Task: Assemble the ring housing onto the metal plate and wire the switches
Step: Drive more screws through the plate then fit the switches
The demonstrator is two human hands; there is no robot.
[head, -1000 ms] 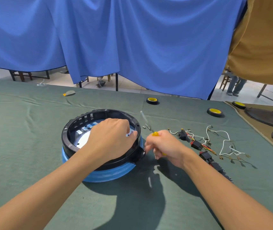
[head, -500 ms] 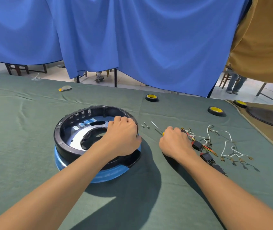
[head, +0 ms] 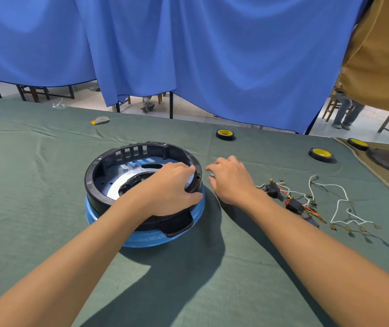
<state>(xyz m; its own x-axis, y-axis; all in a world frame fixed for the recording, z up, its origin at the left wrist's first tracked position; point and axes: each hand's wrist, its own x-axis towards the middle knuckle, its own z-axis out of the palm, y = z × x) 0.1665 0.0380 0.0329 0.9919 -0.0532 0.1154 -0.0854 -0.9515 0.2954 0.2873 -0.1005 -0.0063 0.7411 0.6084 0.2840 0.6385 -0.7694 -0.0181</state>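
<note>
On cloth [head: 23, 185] | left grip [head: 172, 185] clasps ring housing [head: 108, 166] rim | right grip [head: 231, 180] beside, hold unclear

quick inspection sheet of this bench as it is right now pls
surface: creased green cloth over the table, with hard shadows.
job's things: black ring housing sits on the metal plate, both on a blue base; the switches lie loose to the right.
clutter: three yellow-cored tape rolls; a small grey-and-orange object at the far edge.
grips: left hand grips the housing's right rim; right hand is knuckles-up on the cloth beside it, and I cannot tell if it holds anything.
cables: white wires with terminals, spread loose by the switches.
surroundings: blue curtain, tan curtain, a person's legs beyond.
</note>
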